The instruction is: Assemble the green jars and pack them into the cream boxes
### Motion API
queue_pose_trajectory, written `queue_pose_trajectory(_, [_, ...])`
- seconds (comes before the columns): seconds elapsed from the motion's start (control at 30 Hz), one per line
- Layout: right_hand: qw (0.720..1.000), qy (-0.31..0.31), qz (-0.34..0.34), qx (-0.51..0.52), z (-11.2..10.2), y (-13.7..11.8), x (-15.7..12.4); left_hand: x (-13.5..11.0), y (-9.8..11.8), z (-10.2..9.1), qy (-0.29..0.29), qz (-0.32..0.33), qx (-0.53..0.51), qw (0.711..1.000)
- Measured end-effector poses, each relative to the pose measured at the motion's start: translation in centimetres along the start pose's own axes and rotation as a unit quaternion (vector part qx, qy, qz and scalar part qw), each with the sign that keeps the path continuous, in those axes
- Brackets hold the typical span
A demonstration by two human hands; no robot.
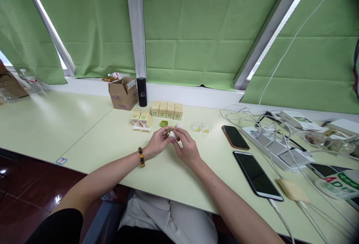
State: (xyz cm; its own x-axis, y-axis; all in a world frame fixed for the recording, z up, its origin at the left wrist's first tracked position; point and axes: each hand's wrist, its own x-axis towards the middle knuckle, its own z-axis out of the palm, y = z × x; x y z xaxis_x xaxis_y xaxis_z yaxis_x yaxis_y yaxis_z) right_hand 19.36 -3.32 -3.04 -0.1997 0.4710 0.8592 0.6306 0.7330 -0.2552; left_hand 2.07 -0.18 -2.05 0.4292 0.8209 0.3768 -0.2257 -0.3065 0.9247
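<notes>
My left hand (pixel 157 143) and my right hand (pixel 187 148) meet over the table, their fingers closed around a small white rounded piece with a green-and-dark rim (pixel 171 135). The fingers cover part of it, and its kind is unclear. Just beyond the hands sit a small green square container (pixel 164 123) and a small pale pink-white piece (pixel 178 125). To their right lie two clear plastic cups (pixel 206 128) with something yellow inside. Two opened small cartons (pixel 145 120) stand to the left, and a row of several closed small boxes (pixel 170 110) is behind.
A cardboard box (pixel 123 94) and a black cylinder (pixel 142 92) stand at the back. Two phones (pixel 235 137), a white power strip (pixel 276 148), tangled cables and a cream-coloured charging block (pixel 293 190) occupy the right side. The table's front edge runs close to my lap.
</notes>
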Motion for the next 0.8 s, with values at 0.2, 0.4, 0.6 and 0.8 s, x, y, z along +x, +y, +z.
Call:
queue_pose_trajectory(0.2, [0.998, -0.005, 0.048, 0.038, -0.1, -0.4, 0.2, 0.0, 0.5, 0.2, 0.006, 0.001, -0.025, 1.0])
queue_pose_trajectory(0.4, [0.992, -0.013, 0.112, 0.056, 0.1, -0.3, 0.2, 0.0, 0.8, 0.3, 0.0, -0.022, -0.052, 0.998])
queue_pose_trajectory(0.6, [0.983, 0.01, 0.155, 0.1, 0.1, -0.8, 0.6, 0.1, 0.7, 0.2, -0.011, -0.023, -0.028, 0.999])
queue_pose_trajectory(0.8, [0.973, 0.018, 0.184, 0.141, -0.2, -1.1, 0.8, 0.0, 0.7, -0.4, 0.004, -0.008, 0.058, 0.998])
